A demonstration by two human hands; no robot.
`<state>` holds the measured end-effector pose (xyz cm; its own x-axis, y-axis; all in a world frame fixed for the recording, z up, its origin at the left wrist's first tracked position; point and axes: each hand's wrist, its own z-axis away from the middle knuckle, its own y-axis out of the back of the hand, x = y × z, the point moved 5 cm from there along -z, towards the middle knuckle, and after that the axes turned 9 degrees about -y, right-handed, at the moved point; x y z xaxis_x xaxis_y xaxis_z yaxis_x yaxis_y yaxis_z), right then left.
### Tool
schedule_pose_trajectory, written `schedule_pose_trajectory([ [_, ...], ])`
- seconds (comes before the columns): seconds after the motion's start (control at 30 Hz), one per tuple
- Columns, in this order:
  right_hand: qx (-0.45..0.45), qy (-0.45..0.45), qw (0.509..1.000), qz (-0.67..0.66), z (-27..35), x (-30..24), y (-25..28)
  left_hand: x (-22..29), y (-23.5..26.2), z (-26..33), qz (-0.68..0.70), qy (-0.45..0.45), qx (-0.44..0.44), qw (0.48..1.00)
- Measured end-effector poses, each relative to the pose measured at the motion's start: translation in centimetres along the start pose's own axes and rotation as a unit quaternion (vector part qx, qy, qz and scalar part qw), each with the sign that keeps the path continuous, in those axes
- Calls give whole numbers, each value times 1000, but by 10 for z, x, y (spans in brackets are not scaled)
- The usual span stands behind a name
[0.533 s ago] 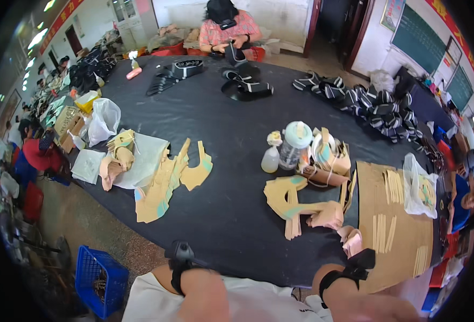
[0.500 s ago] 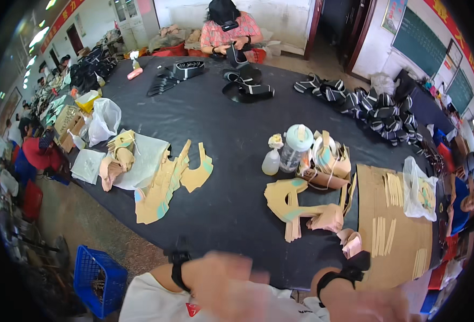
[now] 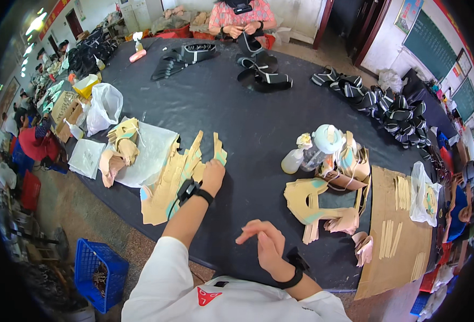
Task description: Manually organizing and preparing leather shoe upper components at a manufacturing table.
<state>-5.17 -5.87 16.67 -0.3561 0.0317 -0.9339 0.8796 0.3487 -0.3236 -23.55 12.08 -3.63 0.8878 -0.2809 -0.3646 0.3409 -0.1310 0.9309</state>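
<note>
Black table (image 3: 264, 121), a clock face with the wearer at six. Its near edge meets the wearer's white shirt (image 3: 162, 279); bare surface runs up the middle toward twelve (a co-worker (image 3: 241, 20) sits there). A squeeze bottle (image 3: 292, 161) and lidded jug (image 3: 327, 139) stand at three; cardboard (image 3: 400, 236) lies at four. Fanned tan pieces (image 3: 164, 188) lie at eight; the left hand (image 3: 213, 177), fingers curled, touches their inner side, grip hidden. The right hand (image 3: 266, 244) hangs half-open and empty near six.
</note>
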Motion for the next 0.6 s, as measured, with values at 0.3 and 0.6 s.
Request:
schedule_pose_trajectory([
  [0.3, 231, -231, 940, 102, -18, 126, 57, 0, 101, 68, 634, 138, 137, 749],
  [0.6, 218, -352, 909, 45, -15, 149, 60, 58, 106, 139, 827, 127, -7, 547],
])
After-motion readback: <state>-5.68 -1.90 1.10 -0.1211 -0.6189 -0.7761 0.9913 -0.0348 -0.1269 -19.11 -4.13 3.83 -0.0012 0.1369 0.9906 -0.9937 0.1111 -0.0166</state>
